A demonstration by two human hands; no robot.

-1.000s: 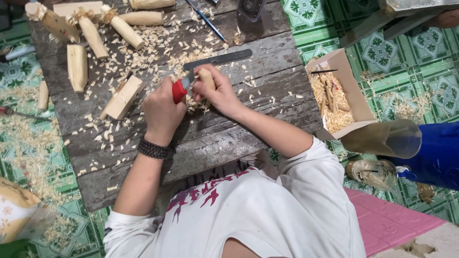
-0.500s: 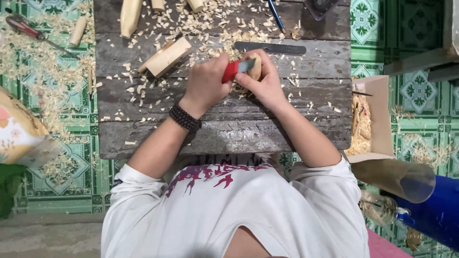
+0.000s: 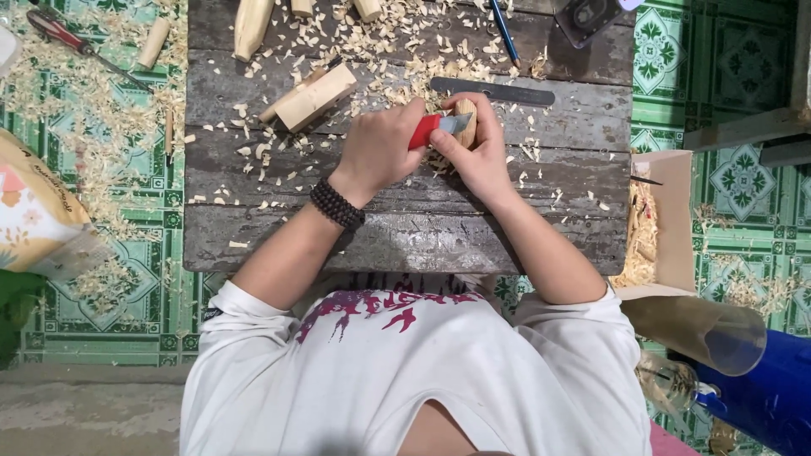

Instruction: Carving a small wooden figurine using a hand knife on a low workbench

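My left hand (image 3: 382,148), with a dark bead bracelet at the wrist, is closed around a red-handled knife (image 3: 427,129) whose blade rests against a small piece of pale wood (image 3: 465,114). My right hand (image 3: 473,156) grips that wood piece from the right and below. Both hands work together over the middle of a worn dark plank table (image 3: 405,228) strewn with wood shavings.
A rectangular wood block (image 3: 317,97) lies left of my hands, a metal ruler (image 3: 494,91) and a blue pencil (image 3: 505,21) behind them. Carved blanks (image 3: 252,25) sit at the far edge. A screwdriver (image 3: 72,38) lies on the tiled floor, a cardboard box (image 3: 667,219) at right.
The view has shifted so the table and hands sit more centred and straighter. Both hands keep hold of the knife and the wood piece, with the blade still against the wood.
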